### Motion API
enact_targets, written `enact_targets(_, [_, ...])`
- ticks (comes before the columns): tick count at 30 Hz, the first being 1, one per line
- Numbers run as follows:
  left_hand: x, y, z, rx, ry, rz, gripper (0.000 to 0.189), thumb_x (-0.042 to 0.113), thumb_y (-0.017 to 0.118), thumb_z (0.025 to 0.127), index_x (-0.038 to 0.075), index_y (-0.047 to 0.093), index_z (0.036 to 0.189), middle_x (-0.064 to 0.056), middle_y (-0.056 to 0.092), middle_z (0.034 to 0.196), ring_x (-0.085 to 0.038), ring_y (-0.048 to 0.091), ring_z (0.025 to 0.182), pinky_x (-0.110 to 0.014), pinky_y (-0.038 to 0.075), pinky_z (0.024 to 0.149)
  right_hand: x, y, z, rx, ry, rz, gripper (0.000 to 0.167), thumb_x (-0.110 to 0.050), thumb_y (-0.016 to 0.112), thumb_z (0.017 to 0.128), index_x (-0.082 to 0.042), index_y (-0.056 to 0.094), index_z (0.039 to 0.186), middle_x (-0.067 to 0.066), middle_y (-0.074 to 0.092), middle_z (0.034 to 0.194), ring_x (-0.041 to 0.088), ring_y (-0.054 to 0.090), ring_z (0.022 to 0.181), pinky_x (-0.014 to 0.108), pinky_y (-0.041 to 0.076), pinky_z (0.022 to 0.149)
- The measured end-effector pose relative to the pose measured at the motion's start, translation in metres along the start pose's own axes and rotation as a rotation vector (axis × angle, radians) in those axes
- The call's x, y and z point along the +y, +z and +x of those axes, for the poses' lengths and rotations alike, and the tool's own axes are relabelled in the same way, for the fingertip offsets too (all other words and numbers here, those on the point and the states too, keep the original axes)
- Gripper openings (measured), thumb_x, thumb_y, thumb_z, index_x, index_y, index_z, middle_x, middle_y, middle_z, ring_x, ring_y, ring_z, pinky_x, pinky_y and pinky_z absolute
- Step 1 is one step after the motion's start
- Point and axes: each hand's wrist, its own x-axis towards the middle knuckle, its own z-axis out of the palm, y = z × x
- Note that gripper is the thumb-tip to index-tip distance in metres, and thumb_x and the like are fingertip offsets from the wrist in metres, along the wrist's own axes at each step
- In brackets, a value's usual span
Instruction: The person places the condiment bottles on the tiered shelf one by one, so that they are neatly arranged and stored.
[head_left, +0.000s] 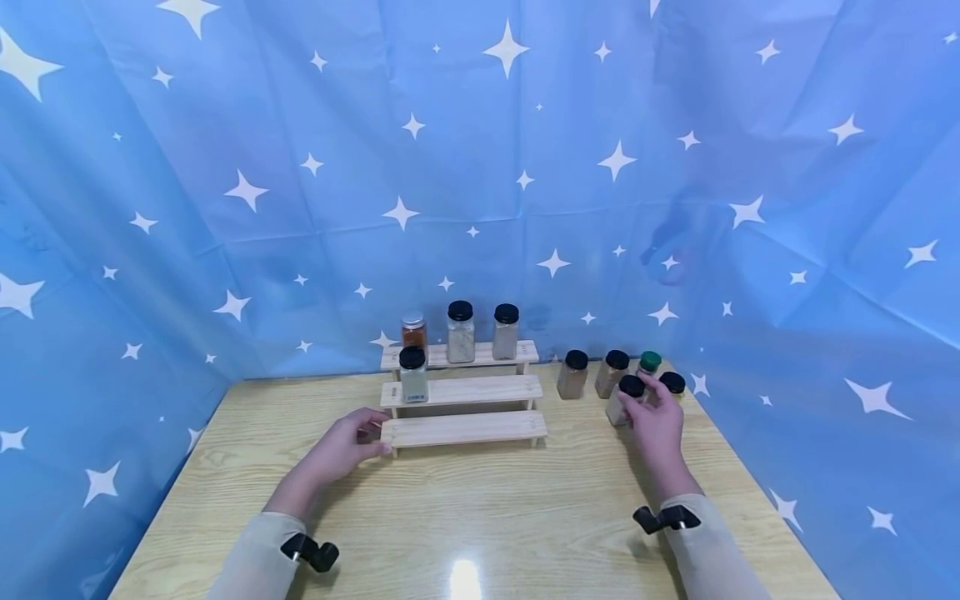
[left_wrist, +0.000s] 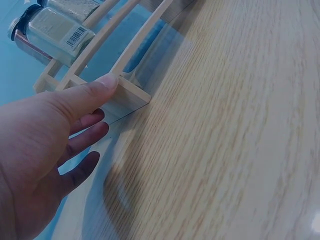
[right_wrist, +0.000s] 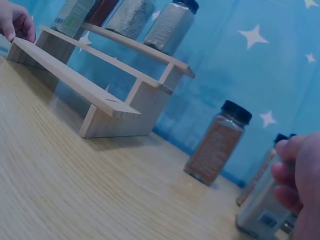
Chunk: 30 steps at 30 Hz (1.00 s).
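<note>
A three-step wooden rack (head_left: 465,427) stands on the table. My left hand (head_left: 358,437) holds its left end at the lowest step, with the thumb (left_wrist: 102,86) against the front corner; other fingers curve loosely behind. My right hand (head_left: 662,425) pinches a black-lidded spice jar (head_left: 618,410) near its lid. That jar stands upright among the group at right, its pale contents showing in the right wrist view. Close by are a brown-filled jar (head_left: 572,379), another black-lidded jar (head_left: 611,377), a green-lidded jar (head_left: 649,362) and a black lid (head_left: 672,382) partly behind my hand.
On the top step stand a silver-lidded red jar (head_left: 414,331) and two black-lidded jars, one large (head_left: 461,335) and one smaller (head_left: 506,335). The middle step bears a pale jar (head_left: 413,379) at its left. A blue star-patterned cloth (head_left: 480,167) hangs behind the wooden table (head_left: 480,508).
</note>
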Motion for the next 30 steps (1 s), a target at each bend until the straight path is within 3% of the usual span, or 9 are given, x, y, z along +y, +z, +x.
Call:
enact_targets(5, [-0.001,0.000,-0.001,-0.004,0.004,0.014,0.054,0.025,0.088,0.098,0.009,0.067,0.145,-0.008,0.071,0.133,-0.031,0.068,0.124,-0.057,0.056,0.110,0.001,0.000,-0.001,0.022,-0.004,-0.031,0.060,-0.029,0.088,0.099,-0.011,0.060,0.149,0.004,0.070,0.091,0.014,0.061,0.064,0.026,0.052,0.053])
enact_targets(9, [0.002,-0.002,-0.001,-0.004,-0.002,0.017,0.054,0.025,0.088,0.099,0.009,0.067,0.145,-0.008,0.071,0.133,-0.031,0.068,0.125,-0.057,0.055,0.111,-0.004,0.001,-0.005,0.012,-0.041,-0.063,0.057,-0.034,0.090,0.097,-0.012,0.062,0.143,0.004,0.061,0.074,0.015,0.057,0.060,0.027,0.049,0.050])
enact_targets(12, [0.003,-0.002,-0.002,-0.006,-0.008,0.013,0.054,0.025,0.087,0.099,0.010,0.067,0.146,-0.009,0.071,0.134,-0.032,0.068,0.125,-0.058,0.055,0.111,-0.012,0.004,-0.009,-0.006,-0.058,-0.067,0.058,-0.035,0.091,0.096,-0.012,0.063,0.140,0.000,0.054,0.069,0.013,0.051,0.057,0.027,0.045,0.047])
enact_targets(15, [0.002,-0.002,-0.001,-0.009,-0.009,0.011,0.054,0.025,0.087,0.099,0.009,0.067,0.146,-0.009,0.071,0.134,-0.032,0.068,0.125,-0.058,0.055,0.111,-0.022,0.008,-0.015,-0.023,-0.072,-0.070,0.059,-0.035,0.092,0.095,-0.011,0.064,0.141,0.000,0.064,0.092,0.011,0.048,0.060,0.026,0.043,0.048])
enact_targets(19, [0.002,-0.001,0.000,-0.008,-0.005,0.005,0.053,0.026,0.087,0.099,0.009,0.067,0.146,-0.009,0.071,0.134,-0.032,0.067,0.125,-0.058,0.055,0.112,-0.036,0.016,-0.020,-0.033,-0.092,-0.065,0.058,-0.031,0.093,0.094,-0.010,0.065,0.141,0.006,0.062,0.111,0.010,0.048,0.065,0.025,0.044,0.050])
enact_targets(24, [0.001,-0.001,-0.001,-0.010,0.001,0.006,0.053,0.026,0.087,0.099,0.009,0.067,0.146,-0.008,0.071,0.134,-0.031,0.067,0.125,-0.058,0.055,0.111,-0.052,0.027,-0.023,-0.076,-0.127,-0.044,0.057,-0.027,0.095,0.092,-0.008,0.065,0.137,-0.003,0.045,0.072,0.010,0.044,0.059,0.025,0.041,0.049])
enact_targets(30, [0.000,-0.001,-0.002,-0.010,0.002,-0.001,0.053,0.026,0.087,0.099,0.010,0.067,0.145,-0.008,0.071,0.133,-0.031,0.067,0.125,-0.058,0.055,0.111,-0.067,0.041,-0.030,-0.134,-0.156,-0.074,0.056,-0.034,0.095,0.092,-0.010,0.066,0.134,-0.005,0.047,0.066,0.012,0.045,0.057,0.028,0.042,0.048])
